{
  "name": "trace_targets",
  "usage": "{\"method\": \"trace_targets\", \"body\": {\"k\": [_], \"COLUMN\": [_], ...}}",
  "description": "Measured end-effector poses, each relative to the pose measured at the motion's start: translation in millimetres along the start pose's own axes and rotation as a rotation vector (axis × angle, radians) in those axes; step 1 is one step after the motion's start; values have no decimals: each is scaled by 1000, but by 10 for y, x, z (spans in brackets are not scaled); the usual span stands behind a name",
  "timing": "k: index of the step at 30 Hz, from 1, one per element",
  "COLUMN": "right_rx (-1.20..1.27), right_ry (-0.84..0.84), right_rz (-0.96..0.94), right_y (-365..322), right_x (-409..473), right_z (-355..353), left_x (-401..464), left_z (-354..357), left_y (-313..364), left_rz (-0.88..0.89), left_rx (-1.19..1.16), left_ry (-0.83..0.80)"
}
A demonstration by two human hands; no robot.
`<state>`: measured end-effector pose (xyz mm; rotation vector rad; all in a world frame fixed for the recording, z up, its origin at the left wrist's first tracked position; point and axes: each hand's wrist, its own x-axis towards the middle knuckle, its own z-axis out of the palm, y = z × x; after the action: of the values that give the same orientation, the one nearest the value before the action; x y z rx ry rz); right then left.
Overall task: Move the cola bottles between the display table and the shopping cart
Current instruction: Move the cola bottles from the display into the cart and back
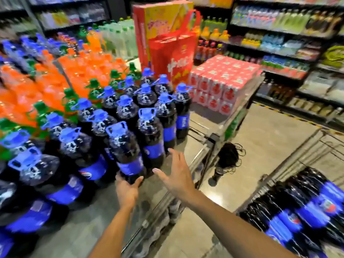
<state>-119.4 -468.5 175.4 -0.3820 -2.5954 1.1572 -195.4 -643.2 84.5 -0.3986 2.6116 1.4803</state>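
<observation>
Many dark cola bottles [147,101] with blue caps and blue labels stand in rows on the display table [104,216]. My left hand [127,189] grips the base of one upright cola bottle [126,151] at the table's front edge. My right hand [176,174] hovers just right of that bottle, fingers spread and straight, holding nothing. At the lower right, several cola bottles [297,209] lie on their sides in the shopping cart [275,170].
Orange soda bottles [55,84] and green-capped bottles [70,103] fill the table's left and back. A red bag [173,62] and stacked red-white cartons [221,84] stand behind. A black bundle of netting [227,157] lies on the floor. Drink shelves [279,43] line the right.
</observation>
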Motion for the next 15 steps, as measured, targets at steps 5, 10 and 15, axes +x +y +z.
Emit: {"method": "trace_targets", "body": {"k": [5,10,15], "right_rx": [84,111,139], "right_ry": [110,283,454], "right_rz": [245,512,782], "right_y": [870,1931,3086], "right_x": [-236,-792,-1395], "right_z": [-903,-1856,-2389], "left_x": [-384,-1028,-2016], "left_z": [494,1428,2413], "left_y": [-7,30,791], "left_rz": [-136,69,535], "left_rx": [191,336,439], "left_ry": [121,-64,-366]}}
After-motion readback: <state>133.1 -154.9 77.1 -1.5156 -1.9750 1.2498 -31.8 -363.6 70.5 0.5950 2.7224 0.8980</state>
